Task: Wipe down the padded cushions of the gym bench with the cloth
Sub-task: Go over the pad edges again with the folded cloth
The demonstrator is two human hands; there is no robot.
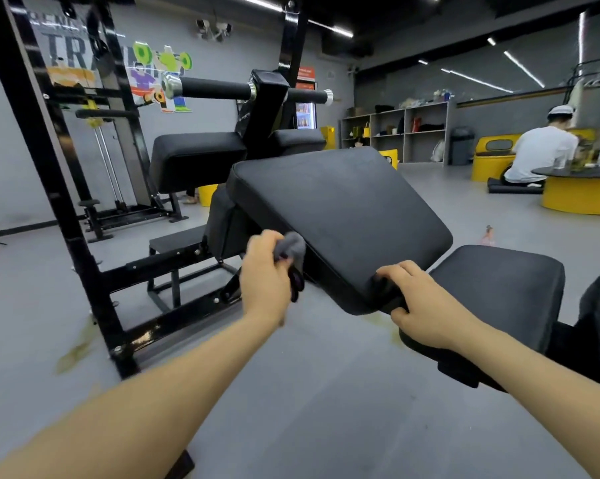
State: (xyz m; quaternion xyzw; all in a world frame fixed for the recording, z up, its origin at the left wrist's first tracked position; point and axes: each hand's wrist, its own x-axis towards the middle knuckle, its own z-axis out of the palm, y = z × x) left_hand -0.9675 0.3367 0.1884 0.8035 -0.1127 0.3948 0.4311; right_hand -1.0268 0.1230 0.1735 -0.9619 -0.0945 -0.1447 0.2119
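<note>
Grey gym floor (326, 392), black bench frame (174, 267) standing on it, tilted black back cushion (340, 216) above, seat cushion (499, 292) beside its lower end, yellowish stains (75, 350) on floor near the frame's foot

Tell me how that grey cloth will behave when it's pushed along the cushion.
The cloth is bunched in the left hand with a tail hanging, so probably floppy and light. It would likely slide easily over the smooth cushion, but may fold over itself.

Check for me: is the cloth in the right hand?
No, the left hand grips the grey cloth; the right hand holds the tilted cushion's corner.
</note>
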